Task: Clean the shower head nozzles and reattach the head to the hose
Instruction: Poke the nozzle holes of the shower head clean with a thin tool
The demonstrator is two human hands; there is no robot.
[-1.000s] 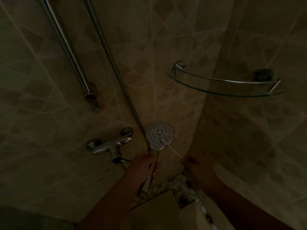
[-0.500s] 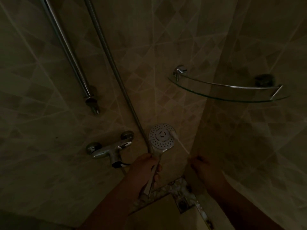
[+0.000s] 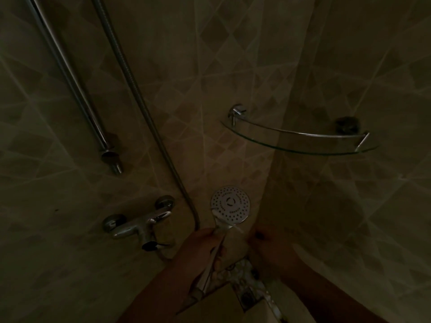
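Observation:
A round white shower head (image 3: pixel 230 205) with dotted nozzles faces me in the dim shower corner. My left hand (image 3: pixel 200 249) grips its chrome handle (image 3: pixel 206 276) from the left and holds it upright. My right hand (image 3: pixel 268 245) is just right of the handle and pinches a thin white stick (image 3: pixel 238 229). The stick shows only faintly, and its tip lies by the neck below the nozzle face. The metal hose (image 3: pixel 140 101) hangs down the tiled wall to a spot left of the head. Its lower end is hidden behind my left hand.
A chrome mixer tap (image 3: pixel 140 223) sits on the wall to the left of my hands. Above it, a slide rail (image 3: pixel 70 78) slants down the wall. A glass corner shelf (image 3: pixel 298 145) juts out at upper right. A floor drain (image 3: pixel 247 297) lies below.
The stick's tip slid from the middle of the nozzle face to its right rim, then down off the face to the neck. My right hand dropped slightly; my left kept its grip.

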